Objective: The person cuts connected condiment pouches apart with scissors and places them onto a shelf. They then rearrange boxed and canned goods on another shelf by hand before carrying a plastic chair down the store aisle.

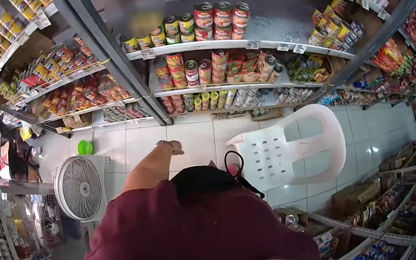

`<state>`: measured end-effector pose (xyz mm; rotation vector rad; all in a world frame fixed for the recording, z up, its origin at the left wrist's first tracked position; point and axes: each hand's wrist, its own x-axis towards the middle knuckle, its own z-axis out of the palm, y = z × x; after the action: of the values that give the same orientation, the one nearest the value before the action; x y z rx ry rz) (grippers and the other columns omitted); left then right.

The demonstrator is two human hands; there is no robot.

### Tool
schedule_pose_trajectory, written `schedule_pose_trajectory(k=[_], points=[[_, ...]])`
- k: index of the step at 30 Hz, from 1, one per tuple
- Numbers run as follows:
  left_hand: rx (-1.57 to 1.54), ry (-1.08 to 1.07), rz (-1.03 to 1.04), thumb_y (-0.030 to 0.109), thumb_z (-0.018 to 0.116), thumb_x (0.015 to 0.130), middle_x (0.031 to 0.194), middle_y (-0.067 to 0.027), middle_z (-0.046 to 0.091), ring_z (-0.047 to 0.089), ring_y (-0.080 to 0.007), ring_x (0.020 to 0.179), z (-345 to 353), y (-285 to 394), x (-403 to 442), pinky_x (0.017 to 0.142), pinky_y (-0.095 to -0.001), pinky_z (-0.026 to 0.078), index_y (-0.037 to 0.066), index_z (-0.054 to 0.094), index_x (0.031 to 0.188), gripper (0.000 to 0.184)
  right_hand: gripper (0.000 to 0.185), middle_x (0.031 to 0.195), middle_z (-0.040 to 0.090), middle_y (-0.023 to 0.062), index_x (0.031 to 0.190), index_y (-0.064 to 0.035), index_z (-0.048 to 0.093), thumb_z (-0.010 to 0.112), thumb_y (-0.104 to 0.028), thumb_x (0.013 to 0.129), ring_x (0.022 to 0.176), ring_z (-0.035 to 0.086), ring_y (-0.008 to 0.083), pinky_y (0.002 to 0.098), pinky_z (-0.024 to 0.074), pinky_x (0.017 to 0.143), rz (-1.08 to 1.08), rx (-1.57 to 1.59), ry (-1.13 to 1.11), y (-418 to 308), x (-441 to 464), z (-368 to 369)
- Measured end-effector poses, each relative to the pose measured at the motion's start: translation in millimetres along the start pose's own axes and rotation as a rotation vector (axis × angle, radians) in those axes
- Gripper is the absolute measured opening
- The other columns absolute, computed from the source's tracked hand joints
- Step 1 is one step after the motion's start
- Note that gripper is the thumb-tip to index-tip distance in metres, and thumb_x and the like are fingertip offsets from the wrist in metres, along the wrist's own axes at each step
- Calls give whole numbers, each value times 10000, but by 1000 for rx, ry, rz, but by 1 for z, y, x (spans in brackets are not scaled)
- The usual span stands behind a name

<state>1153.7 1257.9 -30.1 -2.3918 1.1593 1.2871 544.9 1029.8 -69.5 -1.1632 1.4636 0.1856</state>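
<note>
My left arm reaches forward from a maroon sleeve, and my left hand (174, 147) is over the white tiled floor in front of the shelves. A band shows at its wrist. The fingers are foreshortened, so I cannot tell whether they are open or closed, and nothing is visibly held. My right forearm runs off the bottom edge, with the right hand outside the view. Ahead of me, Hunt's cans (204, 19) stand stacked on a shelf beside smaller yellow-labelled cans (171, 26). More red cans (176, 69) line the shelf below.
A white plastic chair (269, 158) stands right of my body, with a black strap (252, 188) near its seat. On the left are a round fan (82, 188) and a green container (85, 147). A grey shelf post (115, 57) rises ahead. Boxes (357, 194) fill the lower-right rack.
</note>
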Motion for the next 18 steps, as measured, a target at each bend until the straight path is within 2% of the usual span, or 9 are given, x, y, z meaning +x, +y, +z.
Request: schedule_pose_trajectory(k=[3,4,5,10,11,13,16,18], points=[[-22,-287,-179,459,476,841,1119,-103,598,553,-283,1035,14,-10,-17,877,-446,419,89,622,1083,465,365,703,581,93,1040,-4,553,677,-193,755,569,550,171,321,416,482,32,-5,17,16,-7,-3],[-5,-145,-55,457,467,839,1073,-109,613,562,-295,1005,43,-28,1,856,-454,423,73,628,1056,470,357,698,578,91,1034,-6,555,676,-195,756,562,547,171,322,415,476,31,-5,18,19,-10,-6],[1,-202,-37,423,459,856,1103,-171,592,551,-309,1037,15,-1,-30,896,-424,414,11,615,1041,478,349,692,575,88,1028,-9,556,674,-196,758,555,544,171,323,413,470,40,-11,18,20,-14,-5],[-1,-100,37,406,533,818,1176,-164,555,517,-304,1097,10,37,-19,942,-384,402,57,529,1190,510,311,666,562,75,996,-21,565,667,-202,765,520,529,170,329,404,442,53,-24,30,22,-10,-8],[5,-109,45,406,533,818,1176,-164,555,517,-304,1097,12,44,-13,942,-384,402,57,529,1190,510,303,661,559,72,989,-24,566,665,-204,766,513,526,170,330,402,436,59,-35,31,20,-13,-7],[-107,20,103,388,563,796,1168,-161,561,520,-302,1094,18,56,-2,936,-378,405,65,521,1205,524,288,651,554,67,977,-29,570,662,-206,769,499,520,169,332,398,425,62,-46,35,23,-9,-9],[-144,27,194,403,565,788,1139,-172,574,526,-316,1077,13,82,-4,928,-384,412,69,556,1163,502,266,635,546,59,957,-36,575,658,-210,773,478,511,169,335,393,408,50,-45,50,28,-6,-6],[-174,-2,230,400,570,786,1142,-171,572,526,-316,1078,14,95,-3,927,-382,412,69,556,1161,501,232,608,523,48,917,-55,567,640,-235,789,437,474,167,322,372,386,-69,56,93,3,-31,0]])
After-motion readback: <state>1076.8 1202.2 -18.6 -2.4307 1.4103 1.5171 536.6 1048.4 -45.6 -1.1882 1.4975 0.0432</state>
